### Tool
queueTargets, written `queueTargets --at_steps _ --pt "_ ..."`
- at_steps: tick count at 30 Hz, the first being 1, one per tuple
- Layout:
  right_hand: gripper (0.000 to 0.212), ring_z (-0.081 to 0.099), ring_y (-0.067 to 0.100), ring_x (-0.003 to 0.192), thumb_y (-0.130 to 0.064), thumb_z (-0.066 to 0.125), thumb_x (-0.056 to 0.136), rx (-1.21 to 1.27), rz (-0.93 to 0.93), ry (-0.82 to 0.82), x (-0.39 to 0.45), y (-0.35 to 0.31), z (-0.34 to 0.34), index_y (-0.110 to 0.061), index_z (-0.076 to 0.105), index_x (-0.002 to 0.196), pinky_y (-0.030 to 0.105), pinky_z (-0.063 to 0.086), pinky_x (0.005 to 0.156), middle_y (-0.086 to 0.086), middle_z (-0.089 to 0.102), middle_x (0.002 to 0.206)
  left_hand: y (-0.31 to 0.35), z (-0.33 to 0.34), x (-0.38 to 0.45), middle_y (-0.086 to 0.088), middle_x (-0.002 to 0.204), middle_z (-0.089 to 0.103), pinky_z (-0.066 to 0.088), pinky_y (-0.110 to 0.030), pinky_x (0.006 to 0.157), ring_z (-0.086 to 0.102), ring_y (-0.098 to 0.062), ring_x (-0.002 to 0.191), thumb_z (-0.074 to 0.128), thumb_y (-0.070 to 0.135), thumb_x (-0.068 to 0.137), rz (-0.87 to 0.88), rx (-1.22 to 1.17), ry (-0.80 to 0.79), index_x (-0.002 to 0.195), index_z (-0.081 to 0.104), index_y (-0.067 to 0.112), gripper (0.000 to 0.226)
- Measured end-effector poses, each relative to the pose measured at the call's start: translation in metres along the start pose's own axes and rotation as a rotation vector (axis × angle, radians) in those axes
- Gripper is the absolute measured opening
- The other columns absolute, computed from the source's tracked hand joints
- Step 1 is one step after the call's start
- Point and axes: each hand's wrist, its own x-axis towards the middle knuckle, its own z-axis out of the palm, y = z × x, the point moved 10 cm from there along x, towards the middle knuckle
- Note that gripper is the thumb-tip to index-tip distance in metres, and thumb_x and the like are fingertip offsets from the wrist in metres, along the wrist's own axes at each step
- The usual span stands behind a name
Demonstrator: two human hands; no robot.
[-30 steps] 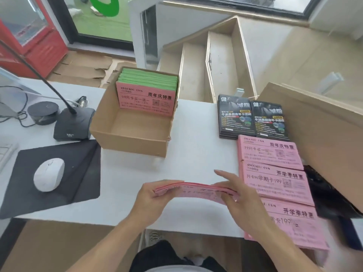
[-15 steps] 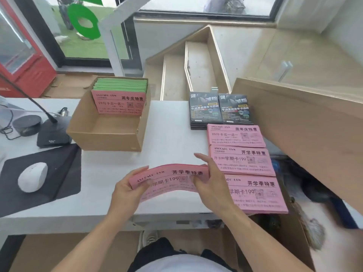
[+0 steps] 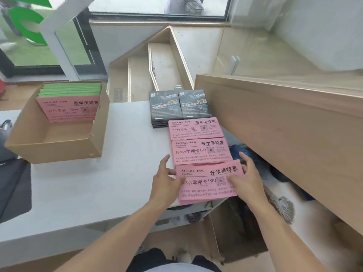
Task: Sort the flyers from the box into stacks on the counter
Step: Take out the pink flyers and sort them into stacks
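Observation:
A bundle of pink flyers (image 3: 206,190) lies on the nearest pink stack at the front right corner of the white counter (image 3: 110,179). My left hand (image 3: 164,185) holds its left end and my right hand (image 3: 248,180) holds its right end, thumbs on top. Beyond it lie two more pink stacks (image 3: 200,152) (image 3: 194,128), then two stacks of black flyers (image 3: 165,107) side by side. The open cardboard box (image 3: 59,152) stands at the left, with pink flyers (image 3: 68,111) and green flyers (image 3: 72,89) upright against its far wall.
A wooden raised ledge (image 3: 284,134) runs along the right, close to the pink stacks. A black mouse pad (image 3: 13,189) lies at the left edge. Below the counter's right end sits an open carton (image 3: 235,236). Steps descend beyond the counter.
The pink bundle, held above the counter's front edge in both hands, moved right and came down onto the nearest pink stack. The view swung right; the mouse and microphone stand left the frame.

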Motion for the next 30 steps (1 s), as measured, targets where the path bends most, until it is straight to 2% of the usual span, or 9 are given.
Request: queueTargets --at_steps 4,7,10,13,15,17,20,27,30 --pt "0.085 0.065 0.001 0.102 -0.006 0.071 0.091 -0.102 -0.015 0.02 0.008 0.01 0.002 -0.035 0.025 0.157 0.022 0.056 0.075 -0.016 0.062 0.12 -0.002 0.008 0.002 0.008 0.103 0.065 0.06 -0.041 0.086 0.071 -0.012 0.09 0.076 0.017 0.09 -0.02 0.08 0.027 0.157 0.026 0.032 0.085" --pt "0.088 0.058 0.009 0.124 -0.011 0.075 0.09 -0.116 -0.041 0.051 0.007 0.015 0.003 -0.033 0.024 0.159 0.039 0.054 0.1 -0.009 0.055 0.143 -0.006 0.004 -0.005 0.013 0.108 0.063 0.058 -0.029 0.077 0.069 -0.007 0.083 0.078 0.02 0.088 -0.037 0.083 0.065 0.156 0.027 0.029 0.086" --pt "0.089 0.054 0.01 0.128 -0.021 0.075 0.09 -0.117 -0.039 0.054 0.008 0.024 0.002 -0.039 0.021 0.158 0.048 0.052 0.103 -0.014 0.057 0.14 -0.008 0.003 -0.018 0.012 0.126 0.059 0.05 -0.013 0.062 0.065 -0.006 0.097 0.077 0.021 0.09 -0.067 0.046 0.073 0.156 0.025 0.028 0.085" --pt "0.083 0.048 0.006 0.13 -0.027 0.071 0.095 -0.133 -0.039 0.042 0.005 0.031 0.004 -0.037 0.02 0.159 0.034 0.05 0.101 -0.02 0.054 0.139 -0.006 0.014 -0.035 0.01 0.148 0.048 0.053 -0.026 0.095 0.053 -0.008 0.125 0.075 0.02 0.092 -0.11 -0.037 0.018 0.158 0.019 0.029 0.087" --pt "0.075 0.051 0.002 0.125 -0.026 0.065 0.099 -0.079 -0.016 0.008 0.005 0.034 0.009 -0.033 0.021 0.16 0.023 0.048 0.093 -0.019 0.052 0.144 -0.004 0.029 -0.043 0.024 0.136 0.053 0.049 -0.022 0.097 0.053 0.008 0.113 0.072 0.016 0.094 -0.13 -0.106 -0.051 0.147 0.028 0.035 0.072" --pt "0.07 0.051 0.007 0.131 -0.031 0.062 0.1 -0.087 -0.024 0.02 0.006 0.037 0.012 -0.035 0.023 0.159 0.036 0.049 0.103 -0.015 0.048 0.151 -0.002 0.045 -0.047 0.034 0.111 0.053 0.047 -0.009 0.073 0.052 0.016 0.094 0.069 0.012 0.095 -0.155 -0.128 -0.135 0.124 0.029 0.047 0.061" --pt "0.068 0.046 0.012 0.139 -0.035 0.06 0.101 -0.123 -0.05 0.012 0.009 0.036 0.015 -0.037 0.024 0.158 0.05 0.044 0.112 -0.012 0.044 0.156 -0.001 0.049 -0.04 0.024 0.121 0.06 0.048 -0.01 0.06 0.058 0.005 0.106 0.071 0.01 0.092 -0.156 -0.126 -0.131 0.132 0.034 0.046 0.065" --pt "0.067 0.036 0.01 0.146 -0.035 0.054 0.104 -0.139 -0.09 -0.04 0.009 0.03 0.02 -0.032 0.02 0.161 0.037 0.034 0.116 -0.012 0.036 0.16 -0.005 0.052 -0.037 0.019 0.128 0.061 0.051 -0.005 0.065 0.06 0.002 0.113 0.077 0.003 0.083 -0.101 -0.069 -0.145 0.135 0.034 0.044 0.079" --pt "0.075 0.038 0.007 0.144 -0.052 0.057 0.099 -0.133 -0.105 -0.097 0.006 0.026 0.02 -0.041 0.016 0.16 0.042 0.039 0.115 -0.018 0.036 0.159 -0.004 0.048 -0.034 0.016 0.131 0.058 0.06 -0.019 0.078 0.059 -0.004 0.119 0.086 0.009 0.073 -0.051 0.007 -0.121 0.132 0.031 0.053 0.092"
